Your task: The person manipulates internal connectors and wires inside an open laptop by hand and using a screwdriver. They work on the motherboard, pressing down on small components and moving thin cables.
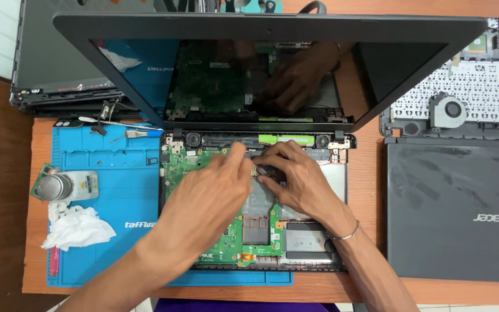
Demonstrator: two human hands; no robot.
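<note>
Over the green motherboard [203, 173], both hands' narrow grips, left hand [212, 196] and right hand [295, 179], pinching one small part [265, 171].

The left hand [212, 193] and the right hand [295, 179] cover the middle of the green board [189, 167] in the open laptop [255, 202], so the small dark part [268, 171] under the fingertips is mostly hidden. Both arms run off the bottom edge. At the right edge, the closed dark laptop [457, 211] is cut off. So is the keyboard panel [463, 92] at upper right. The grey laptop [53, 63] at upper left is cut by the top edge.
</note>
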